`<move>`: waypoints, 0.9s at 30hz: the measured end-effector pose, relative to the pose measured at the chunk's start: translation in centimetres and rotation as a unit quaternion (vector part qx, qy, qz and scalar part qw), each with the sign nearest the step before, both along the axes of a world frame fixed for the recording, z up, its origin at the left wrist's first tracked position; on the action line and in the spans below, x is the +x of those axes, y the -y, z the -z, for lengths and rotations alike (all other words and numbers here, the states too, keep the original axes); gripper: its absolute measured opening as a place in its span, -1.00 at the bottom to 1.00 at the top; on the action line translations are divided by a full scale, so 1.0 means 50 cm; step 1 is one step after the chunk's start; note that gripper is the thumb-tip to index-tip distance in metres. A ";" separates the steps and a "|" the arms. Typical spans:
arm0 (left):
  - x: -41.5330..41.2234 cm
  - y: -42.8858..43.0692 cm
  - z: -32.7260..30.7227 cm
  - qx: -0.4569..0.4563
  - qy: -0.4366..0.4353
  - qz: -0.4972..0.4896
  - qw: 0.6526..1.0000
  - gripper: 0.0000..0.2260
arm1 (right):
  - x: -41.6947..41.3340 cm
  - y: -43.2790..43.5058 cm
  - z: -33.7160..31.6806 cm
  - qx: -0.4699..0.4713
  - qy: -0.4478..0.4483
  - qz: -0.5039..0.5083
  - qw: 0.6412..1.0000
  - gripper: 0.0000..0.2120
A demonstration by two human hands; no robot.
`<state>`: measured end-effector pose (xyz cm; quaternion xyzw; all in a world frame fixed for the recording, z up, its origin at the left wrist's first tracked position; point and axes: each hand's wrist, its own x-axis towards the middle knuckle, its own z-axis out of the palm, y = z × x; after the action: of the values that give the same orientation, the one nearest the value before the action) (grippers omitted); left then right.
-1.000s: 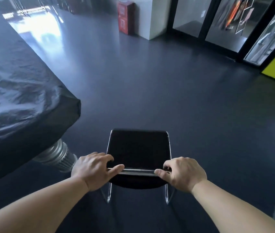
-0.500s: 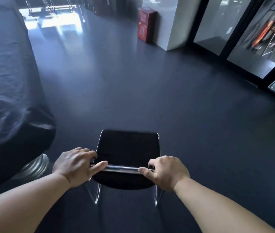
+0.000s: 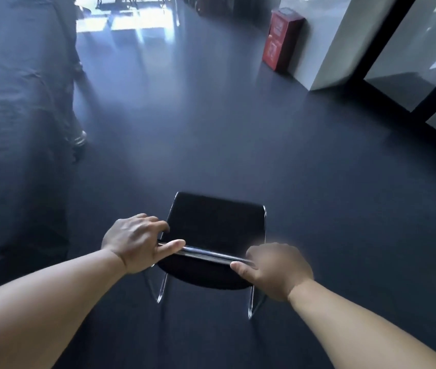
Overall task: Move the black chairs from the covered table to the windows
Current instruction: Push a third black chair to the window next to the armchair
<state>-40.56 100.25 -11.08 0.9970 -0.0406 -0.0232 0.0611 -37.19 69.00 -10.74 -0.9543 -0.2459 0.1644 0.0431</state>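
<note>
A black chair [image 3: 215, 222] with a chrome tube frame is right in front of me, seen from above and behind. My left hand [image 3: 134, 242] grips the left end of its chrome top rail, fingers curled over the backrest. My right hand [image 3: 275, 267] grips the right end of the same rail. The table under its dark cover [image 3: 17, 115] runs along the left edge of the head view, apart from the chair. Bright windows [image 3: 121, 17] show at the far end of the room.
Dark bare floor [image 3: 238, 134] stretches ahead towards the light. A red box [image 3: 280, 41] stands against a white pillar [image 3: 326, 43] at the far right. Glass panels in black frames [image 3: 411, 62] line the right side. A metal table leg [image 3: 80, 137] shows under the cover.
The view has swung left and forward: the covered table now lies along the left edge, and the red box and glass panels have slid right. Both hands keep their grip on the rail.
</note>
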 end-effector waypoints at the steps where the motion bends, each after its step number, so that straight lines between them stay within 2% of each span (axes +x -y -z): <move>1: 0.034 0.001 -0.002 0.001 -0.004 -0.007 1.000 -0.08 | 0.042 -0.001 -0.002 -0.001 0.002 -0.011 1.000 -0.24; 7: 0.202 -0.006 -0.003 0.006 -0.003 -0.064 0.998 -0.06 | 0.269 -0.022 -0.009 -0.015 0.001 -0.070 0.997 -0.33; 10: 0.287 0.005 0.001 0.008 -0.006 -0.104 0.995 -0.05 | 0.403 -0.025 -0.011 -0.015 0.007 -0.110 0.994 -0.29; 20: 0.580 -0.053 -0.004 0.023 0.002 -0.172 0.985 -0.01 | 0.776 -0.123 -0.016 -0.007 0.015 -0.167 0.986 -0.38; 27: 0.798 -0.140 -0.001 0.032 -0.003 -0.187 0.982 -0.07 | 1.027 -0.228 -0.017 -0.004 0.038 -0.180 0.983 -0.32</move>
<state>-0.63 107.25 -11.00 0.9885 0.1471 -0.0154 0.0326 14.16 80.41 -9.89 -0.9003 -0.4142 0.1338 -0.0007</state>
